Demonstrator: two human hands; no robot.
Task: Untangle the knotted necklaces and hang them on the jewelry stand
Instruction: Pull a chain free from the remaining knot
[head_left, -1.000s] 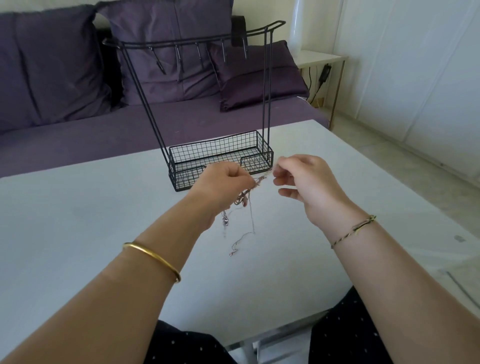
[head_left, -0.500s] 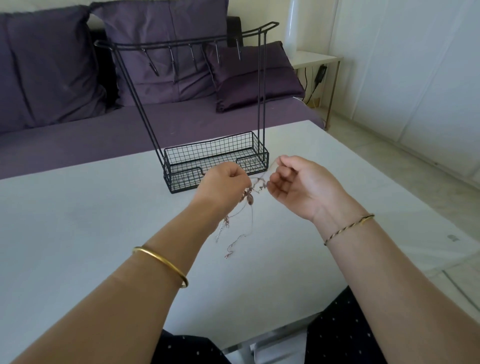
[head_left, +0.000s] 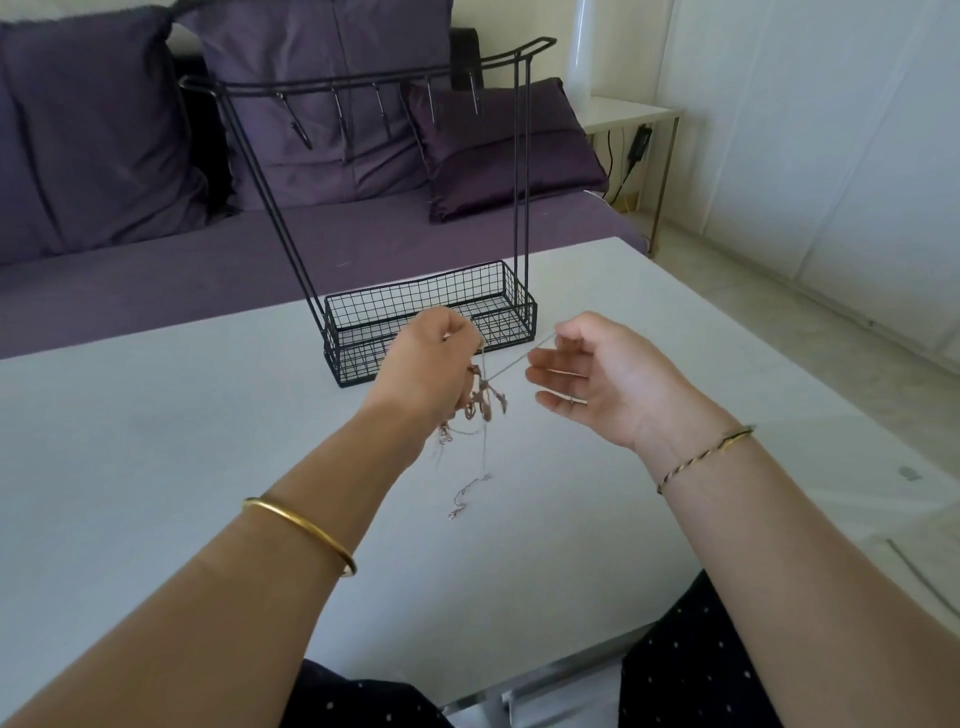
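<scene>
Plainly untangling, centre frame: left hand (head_left: 426, 364) grips the knotted thin metal necklaces (head_left: 480, 402); right hand (head_left: 597, 379) pinches one strand, which next wants gentle easing free.

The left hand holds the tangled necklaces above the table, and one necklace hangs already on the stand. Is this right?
No: the head view shows the hooks of the jewelry stand bare. The left hand does hold the tangled necklaces above the table.

purple sofa (head_left: 363, 244), cushions (head_left: 498, 150); white side table (head_left: 631, 111); pale floor (head_left: 779, 322).
</scene>
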